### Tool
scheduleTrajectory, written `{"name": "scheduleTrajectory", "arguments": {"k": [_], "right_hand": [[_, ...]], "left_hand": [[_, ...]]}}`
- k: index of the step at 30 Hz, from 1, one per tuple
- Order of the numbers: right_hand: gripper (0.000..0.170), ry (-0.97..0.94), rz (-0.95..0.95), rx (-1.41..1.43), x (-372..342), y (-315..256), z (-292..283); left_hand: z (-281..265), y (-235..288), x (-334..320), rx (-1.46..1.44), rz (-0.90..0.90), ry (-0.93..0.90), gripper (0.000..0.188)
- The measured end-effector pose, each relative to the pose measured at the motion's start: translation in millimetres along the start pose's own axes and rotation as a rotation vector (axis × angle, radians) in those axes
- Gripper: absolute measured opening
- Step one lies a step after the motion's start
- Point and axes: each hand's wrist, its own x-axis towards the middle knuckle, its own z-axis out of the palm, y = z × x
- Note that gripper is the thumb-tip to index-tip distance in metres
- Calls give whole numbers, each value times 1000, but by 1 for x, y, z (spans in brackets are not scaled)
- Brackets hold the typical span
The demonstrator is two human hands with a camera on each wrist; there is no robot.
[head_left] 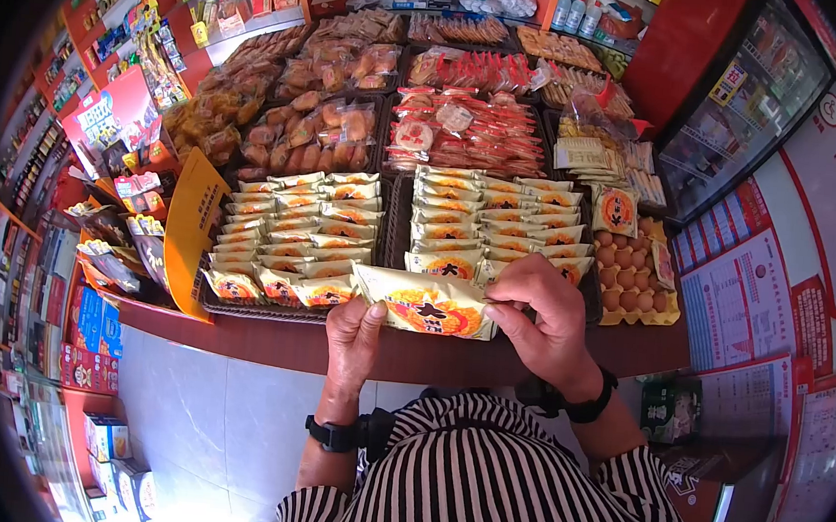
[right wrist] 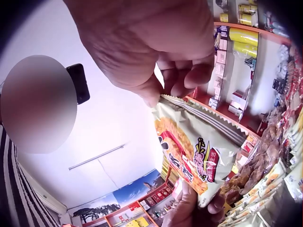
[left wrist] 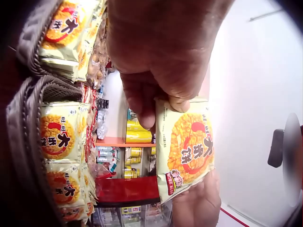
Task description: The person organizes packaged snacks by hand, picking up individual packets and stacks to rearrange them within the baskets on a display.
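A cream rice cracker packet (head_left: 429,304) with an orange cracker picture is held up between both hands, above the front edge of two dark woven baskets. My left hand (head_left: 353,339) pinches its left end, thumb on the front. At the other end, my right hand (head_left: 546,320) pinches the upper right corner between thumb and fingers. The right wrist view shows the packet's (right wrist: 199,146) crimped zigzag edge by the right thumb. Rows of matching packets (head_left: 292,236) fill the left basket (head_left: 262,312), and more packets (head_left: 490,218) stand in the right one.
Behind are trays of bagged pastries (head_left: 320,136) and red-wrapped snacks (head_left: 467,132). An egg carton (head_left: 669,315) holding brown eggs (head_left: 633,278) stands at right. A yellow display box (head_left: 196,234) borders the left basket. A glass-door cabinet (head_left: 744,110) rises at right.
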Motion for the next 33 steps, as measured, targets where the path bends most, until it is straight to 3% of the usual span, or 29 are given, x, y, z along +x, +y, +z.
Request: {"name": "scheduleTrajectory", "arguments": {"k": [10, 13, 16, 18, 19, 20, 22, 26, 28, 33], "right_hand": [[9, -61, -100, -6, -4, 10, -6], [11, -52, -130, -135, -6, 11, -4], [9, 72, -215, -277, -12, 13, 4], [7, 235, 286, 256, -24, 8, 14], [11, 277, 374, 504, -26, 12, 20], [11, 272, 372, 505, -28, 16, 22], [13, 292, 463, 766, -28, 22, 24], [11, 209, 488, 532, -20, 25, 15], [10, 151, 447, 574, -21, 30, 12], [8, 72, 374, 284, -19, 30, 3]], "left_hand": [[-5, -4, -6, -19, -20, -35, 27], [-4, 0, -7, -34, -40, -16, 26], [-3, -2, -9, -37, -36, -11, 26], [2, 1, -9, -45, -25, -23, 25], [2, 3, -8, -75, -58, -62, 25], [1, 4, -7, -75, -56, -57, 25], [1, 5, -3, -112, -114, -98, 25], [-4, 0, -4, -127, -125, -116, 27], [-5, -2, -4, -89, -132, -102, 27], [-2, -1, -3, -104, -139, -147, 27]]}}
